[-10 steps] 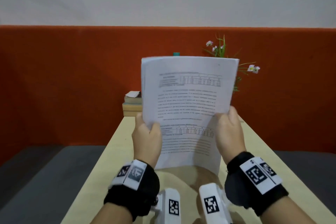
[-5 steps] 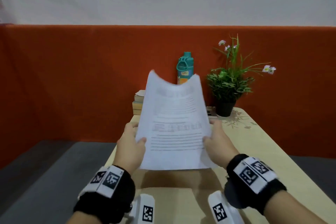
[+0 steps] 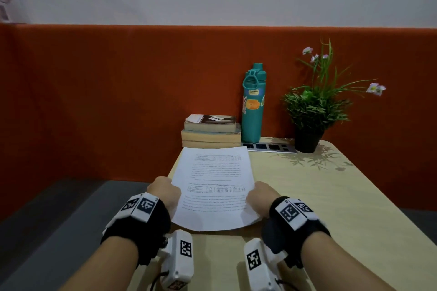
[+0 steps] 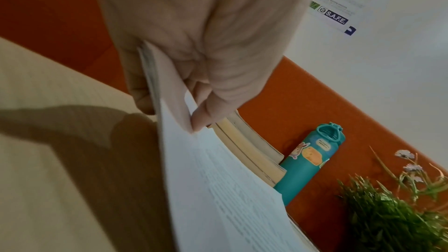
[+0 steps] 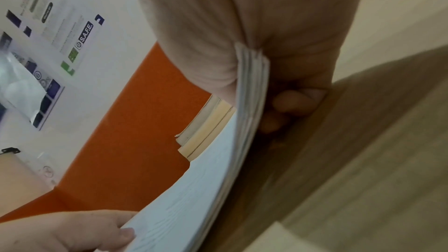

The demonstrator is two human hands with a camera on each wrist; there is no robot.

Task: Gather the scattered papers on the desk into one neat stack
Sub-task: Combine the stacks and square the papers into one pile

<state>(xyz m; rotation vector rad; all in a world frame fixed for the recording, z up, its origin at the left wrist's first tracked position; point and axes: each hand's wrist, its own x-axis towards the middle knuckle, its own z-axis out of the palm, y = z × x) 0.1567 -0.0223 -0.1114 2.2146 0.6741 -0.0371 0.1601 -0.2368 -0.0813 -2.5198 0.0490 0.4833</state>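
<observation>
Both hands clamped on the paper stack (image 3: 214, 186), left hand (image 3: 164, 194) at 9 o'clock, right hand (image 3: 260, 196) at 3, just over the desk (image 3: 331, 196). I'd say laying-down step; next I need a flat, square release.

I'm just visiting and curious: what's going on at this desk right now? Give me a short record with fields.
activity: a person holds a stack of papers over a desk
left hand: grips the stack's left edge
right hand: grips the stack's right edge, thumb on top, fingers underneath
stack state: several sheets together, edges roughly aligned, printed side up
loose papers elsewhere: none in view
far end of desk: books, teal bottle, potted plant
</observation>
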